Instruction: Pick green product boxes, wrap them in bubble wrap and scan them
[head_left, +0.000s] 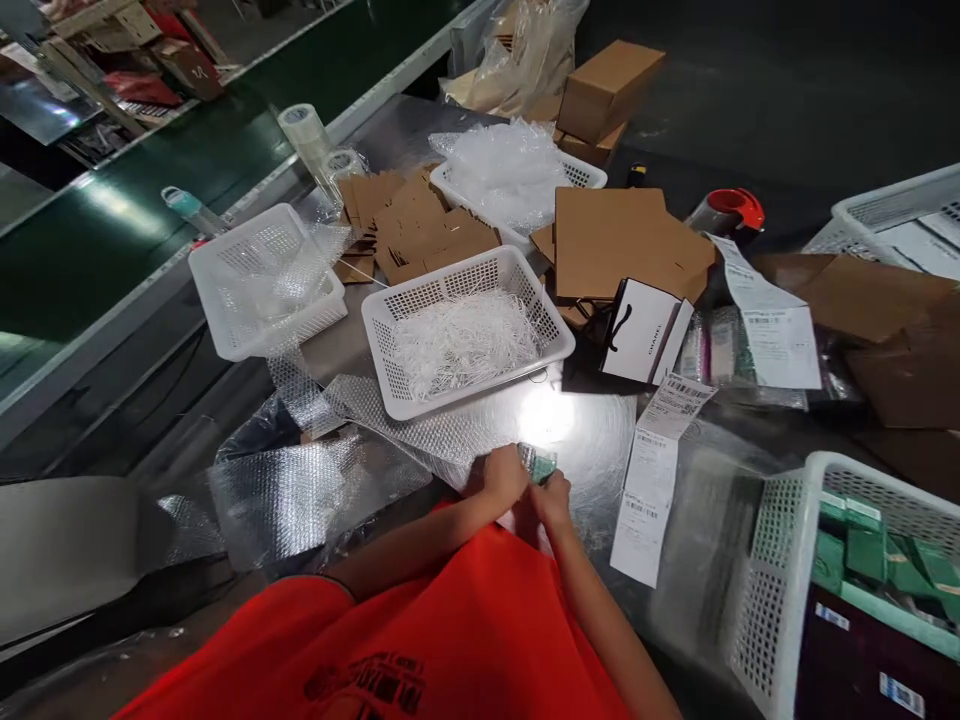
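Note:
A small green box, seemingly covered in clear bubble wrap, is held between my two hands close to my body. My left hand grips its left side with fingers curled. On its lower right, my right hand pinches it. The fingers hide much of the box. Left of my hands, a long strip of bubble wrap lies across the metal table. Ahead of them stands a white basket holding clear shredded filler.
Bubble wrap pieces fill white baskets at left and back. Flat cardboard, a white Chanel bag and printed label strips lie to the right. A basket of green boxes stands lower right; a red tape dispenser lies behind.

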